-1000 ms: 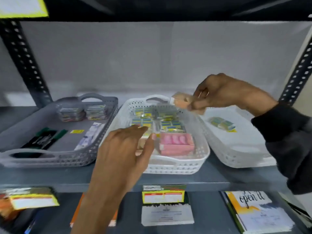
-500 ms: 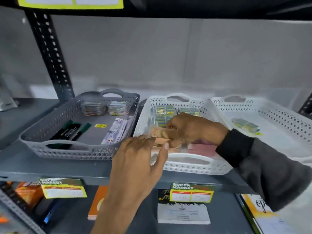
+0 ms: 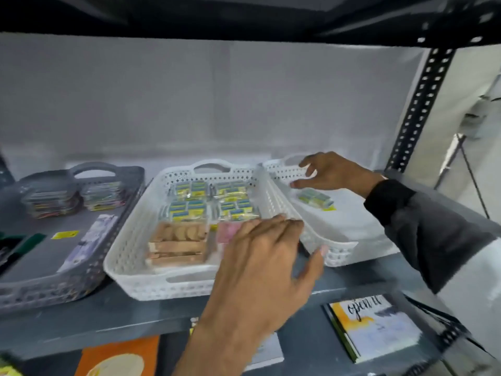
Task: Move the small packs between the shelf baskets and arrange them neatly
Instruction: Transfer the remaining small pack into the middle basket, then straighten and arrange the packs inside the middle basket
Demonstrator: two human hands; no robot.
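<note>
On the shelf stand a grey basket point(image 3: 89, 270), a middle white basket point(image 3: 130, 256) and a right white basket point(image 3: 349, 229). The middle one holds several blue-and-yellow small packs point(image 3: 211, 202), a stack of tan packs point(image 3: 176, 244) and a pink pack point(image 3: 226, 232) partly hidden by my hand. One blue-and-yellow pack point(image 3: 314, 198) lies alone in the right basket. My left hand point(image 3: 260, 270) hovers open over the middle basket's front right corner, holding nothing. My right hand point(image 3: 333, 170) is over the right basket, fingers spread just above the lone pack, empty.
The grey basket holds clear boxes point(image 3: 73, 198), markers point(image 3: 24, 242), a yellow tag point(image 3: 65, 234) and a flat packet point(image 3: 92, 240). A black perforated upright point(image 3: 417, 104) stands at the right. Notebooks point(image 3: 374, 329) and an orange book point(image 3: 119, 356) lie on the shelf below.
My right hand let go of the tan pack in the middle basket and moved right over the right basket. My left hand shifted right along the middle basket's front. The view swung right.
</note>
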